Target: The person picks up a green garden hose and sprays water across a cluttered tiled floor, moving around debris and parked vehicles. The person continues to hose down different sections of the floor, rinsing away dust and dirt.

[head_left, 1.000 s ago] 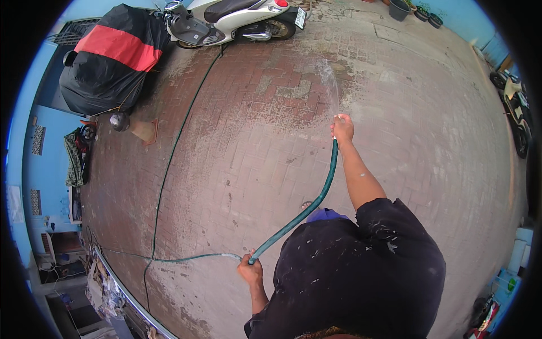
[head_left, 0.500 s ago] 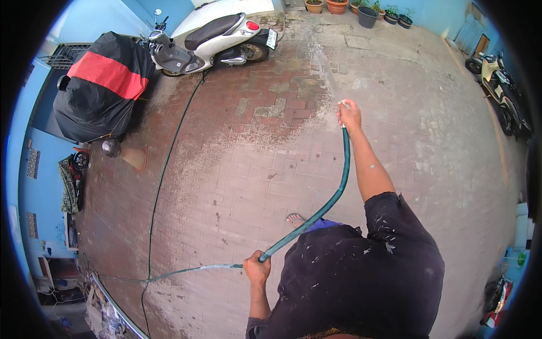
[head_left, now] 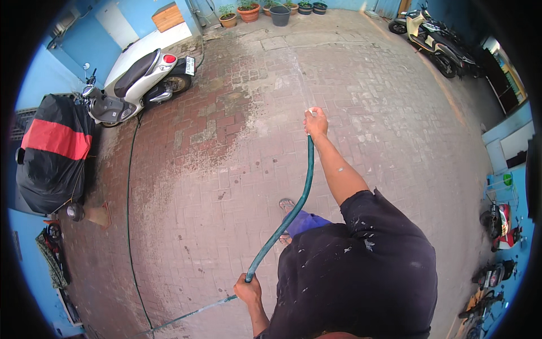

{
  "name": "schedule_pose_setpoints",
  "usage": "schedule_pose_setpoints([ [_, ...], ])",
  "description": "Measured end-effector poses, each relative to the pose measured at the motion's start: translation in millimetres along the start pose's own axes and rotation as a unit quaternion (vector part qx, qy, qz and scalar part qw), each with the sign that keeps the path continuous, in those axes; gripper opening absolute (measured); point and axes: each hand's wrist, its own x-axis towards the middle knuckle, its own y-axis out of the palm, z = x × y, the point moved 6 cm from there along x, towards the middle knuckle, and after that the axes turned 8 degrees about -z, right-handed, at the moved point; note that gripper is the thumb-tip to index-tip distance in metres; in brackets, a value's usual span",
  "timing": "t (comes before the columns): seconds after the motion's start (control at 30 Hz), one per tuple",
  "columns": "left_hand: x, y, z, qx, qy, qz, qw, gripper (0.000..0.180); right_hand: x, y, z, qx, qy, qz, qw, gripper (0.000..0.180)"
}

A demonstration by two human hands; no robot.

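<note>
A green hose [head_left: 310,164] curves between my two hands. Near its far end my right hand [head_left: 317,122] grips it, arm stretched forward, with a small pale tip at the fingers. A thin stream of water [head_left: 301,76] leaves that end and lands on the paving ahead. Lower down, close to my body, my left hand [head_left: 248,289] is closed round the same hose. From there the hose trails off to the lower left. Dark red wet bricks [head_left: 209,133] lie left of the stream; paler bricks [head_left: 378,118] spread to the right.
A white scooter [head_left: 141,85] and a covered vehicle [head_left: 53,164] stand on the left, beside a cone [head_left: 97,215]. Another hose line [head_left: 129,214] crosses the paving there. Potted plants [head_left: 248,12] line the far wall; motorbikes [head_left: 432,42] are parked along the right.
My view has turned right, so the scooter and covered vehicle sit further left and more motorbikes show. Both hands keep hold of the hose. Water still comes out, in a thinner-looking stream.
</note>
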Motion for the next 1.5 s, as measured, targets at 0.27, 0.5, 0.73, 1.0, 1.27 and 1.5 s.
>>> schedule_pose_setpoints([
  [0.27, 12, 51, -81, -0.006, 0.059, 0.087, 0.994, 0.029, 81, -152, -16, 0.029, 0.035, -0.118, 0.992, 0.017],
  [0.5, 22, 104, -184, -0.02, 0.14, 0.129, 0.981, 0.033, 150, -267, 1, 0.062, 0.006, -0.207, 0.976, 0.021],
  [0.73, 12, 154, -290, -0.017, 0.175, 0.199, 0.964, 0.033, 224, -370, 0, 0.091, 0.004, -0.251, 0.964, 0.02],
  [1.0, -29, 204, -394, -0.032, 0.212, 0.3, 0.93, 0.034, 313, -411, 64, 0.046, -0.059, -0.184, 0.98, 0.021],
  [1.27, -64, 226, -482, -0.096, 0.211, 0.373, 0.898, 0.041, 402, -426, 157, 0.054, -0.152, -0.16, 0.974, 0.021],
  [1.5, -63, 231, -449, -0.09, 0.166, 0.323, 0.927, 0.044, 411, -391, 85, 0.052, -0.063, -0.143, 0.986, 0.019],
])
